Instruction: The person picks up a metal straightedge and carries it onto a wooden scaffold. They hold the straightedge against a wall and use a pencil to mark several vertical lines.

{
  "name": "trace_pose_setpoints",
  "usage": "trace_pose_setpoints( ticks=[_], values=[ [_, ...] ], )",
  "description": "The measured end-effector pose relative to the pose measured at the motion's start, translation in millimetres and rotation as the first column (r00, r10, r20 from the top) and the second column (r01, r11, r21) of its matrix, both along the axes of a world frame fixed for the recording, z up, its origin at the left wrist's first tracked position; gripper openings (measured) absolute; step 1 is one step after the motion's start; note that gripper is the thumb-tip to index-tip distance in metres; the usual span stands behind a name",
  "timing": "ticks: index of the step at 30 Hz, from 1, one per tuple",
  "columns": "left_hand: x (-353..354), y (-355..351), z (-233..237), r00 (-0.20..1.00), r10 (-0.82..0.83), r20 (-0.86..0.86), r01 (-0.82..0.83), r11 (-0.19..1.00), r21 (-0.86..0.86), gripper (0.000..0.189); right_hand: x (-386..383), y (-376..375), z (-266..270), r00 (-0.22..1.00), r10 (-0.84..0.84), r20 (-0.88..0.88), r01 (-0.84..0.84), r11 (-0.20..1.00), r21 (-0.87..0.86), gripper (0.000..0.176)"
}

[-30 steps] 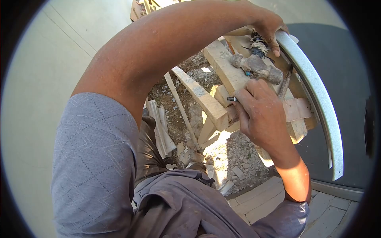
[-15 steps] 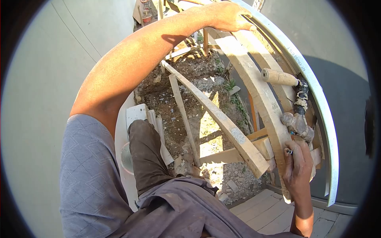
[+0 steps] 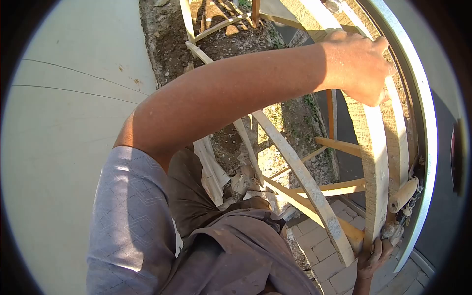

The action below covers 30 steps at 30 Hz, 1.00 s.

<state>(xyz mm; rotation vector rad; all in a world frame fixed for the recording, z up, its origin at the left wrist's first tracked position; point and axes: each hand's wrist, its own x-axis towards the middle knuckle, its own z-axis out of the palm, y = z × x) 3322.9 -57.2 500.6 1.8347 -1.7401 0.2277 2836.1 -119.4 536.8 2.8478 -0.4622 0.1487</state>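
A thick wooden beam [image 3: 376, 162] runs lengthwise at the person's right. Beyond it, on the side away from the body, lies a narrower second beam [image 3: 401, 140], and farther out the long silver metal strip [image 3: 430, 118] follows the same line. The left hand [image 3: 363, 68] is bent over the far part of the thick beam, fingers curled near the strip; their tips are hidden, so I cannot tell whether they grip anything. The right hand [image 3: 376, 258] is at the beam's near end, fingers raised against it; its hold cannot be told. Just outside that end rests a wooden-handled hammer [image 3: 404, 194]. A diagonal plank [image 3: 307, 184] slants on the beam's body side, its lower end near the right hand.
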Motion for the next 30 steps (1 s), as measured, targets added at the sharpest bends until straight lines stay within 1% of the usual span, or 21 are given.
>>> trace_pose_setpoints(
  ticks=[1,2,3,4,5,7,8,10,11,13,14,15,17,19,20,23,24,26,27,28,30],
  values=[
    [0,9,12,1.000,0.017,-0.023,-0.015,0.996,0.083,0.048,5,-3,2,0.999,0.032,-0.015,-0.032,0.999,0.016,0.022],
    [3,9,18,1.000,0.001,-0.030,0.002,0.995,0.099,0.049,-4,-4,2,0.998,-0.043,-0.053,0.047,0.996,0.077,0.023],
    [5,6,18,0.999,-0.024,-0.040,0.028,0.992,0.122,0.049,-7,-6,0,0.999,-0.029,-0.034,0.033,0.993,0.112,0.026],
    [7,5,19,0.992,-0.058,-0.116,0.065,0.996,0.062,0.047,-10,-8,0,0.998,-0.029,-0.051,0.035,0.992,0.124,0.027],
    [8,4,18,0.985,-0.082,-0.155,0.086,0.996,0.018,0.044,-14,-7,-3,0.998,-0.033,-0.059,0.040,0.990,0.135,0.029],
    [7,-1,12,0.987,-0.078,-0.142,0.068,0.995,-0.070,0.044,-15,-10,-6,0.998,-0.010,-0.055,0.019,0.986,0.164,0.032],
    [7,0,18,0.983,-0.075,-0.169,0.072,0.997,-0.023,0.044,-18,-10,-8,0.999,-0.013,-0.039,0.019,0.986,0.168,0.032],
    [10,-1,22,0.977,-0.084,-0.195,0.093,0.995,0.039,0.046,2,-7,0,1.000,0.001,-0.016,0.002,0.982,0.191,0.032],
    [11,0,31,0.969,-0.084,-0.233,0.109,0.989,0.099,0.047,9,-6,4,1.000,0.008,-0.005,-0.007,0.979,0.201,0.033],
    [6,-2,35,0.975,-0.040,-0.221,0.071,0.988,0.135,0.046,6,-6,5,1.000,-0.010,0.012,0.007,0.972,0.233,0.033],
    [5,-1,33,0.967,-0.015,-0.255,0.069,0.976,0.205,0.044,7,-6,3,1.000,-0.007,0.017,0.002,0.970,0.243,0.033],
    [5,-1,36,0.972,-0.013,-0.235,0.064,0.975,0.212,0.044,9,-6,5,1.000,-0.001,0.022,-0.004,0.968,0.252,0.034],
    [4,-3,28,0.975,-0.015,-0.220,0.052,0.985,0.163,0.045,19,-5,12,1.000,-0.007,0.014,0.004,0.969,0.247,0.035],
    [7,-6,31,0.972,-0.035,-0.234,0.073,0.985,0.157,0.045,23,-3,14,1.000,-0.010,0.013,0.006,0.970,0.242,0.035],
    [8,-5,31,0.969,-0.044,-0.245,0.084,0.984,0.155,0.045,27,1,15,0.999,-0.051,0.007,0.047,0.966,0.253,0.031],
    [10,-5,37,0.969,-0.052,-0.240,0.088,0.986,0.144,0.045,43,15,32,0.980,-0.191,-0.057,0.200,0.946,0.256,0.030],
    [11,-5,33,0.963,-0.057,-0.262,0.099,0.984,0.150,0.045,62,21,48,0.964,-0.253,-0.084,0.266,0.922,0.281,0.027],
    [10,-5,32,0.966,-0.056,-0.251,0.096,0.984,0.150,0.046,89,34,78,0.921,-0.357,-0.155,0.389,0.859,0.332,0.025],
    [10,-6,27,0.968,-0.052,-0.246,0.090,0.985,0.145,0.046,104,39,84,0.895,-0.402,-0.193,0.446,0.824,0.350,0.024],
    [10,-7,27,0.965,-0.060,-0.256,0.103,0.982,0.159,0.045,131,43,90,0.903,-0.423,-0.075,0.414,0.812,0.412,0.020],
    [7,-2,26,0.959,-0.063,-0.275,0.107,0.983,0.150,0.045,196,39,99,0.874,-0.464,0.144,0.331,0.786,0.523,0.011]
  ],
)
